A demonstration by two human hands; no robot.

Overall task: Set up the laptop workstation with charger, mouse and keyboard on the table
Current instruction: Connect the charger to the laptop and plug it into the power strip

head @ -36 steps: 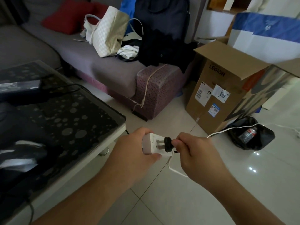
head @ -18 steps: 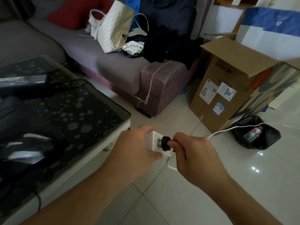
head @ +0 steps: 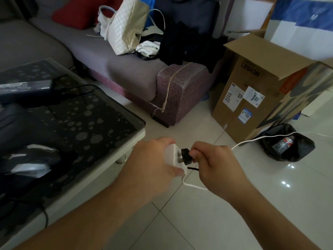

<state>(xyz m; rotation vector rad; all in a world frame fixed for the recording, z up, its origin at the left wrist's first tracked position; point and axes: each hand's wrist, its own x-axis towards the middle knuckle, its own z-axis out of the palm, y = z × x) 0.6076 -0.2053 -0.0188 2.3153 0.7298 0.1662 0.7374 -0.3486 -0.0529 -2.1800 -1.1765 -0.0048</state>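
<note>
- Left hand wrapped around a white socket block, held up over the floor tiles just off the table corner.
- Right hand pinching a black plug, prongs partway into the block, metal showing.
- White cord trailing right across the floor toward the cardboard box.
- Charger brick lying on the glass tabletop, far left; mouse nearer, also on the table.

floor: glossy white tiles | sofa: grey-purple | cardboard box: open
</note>
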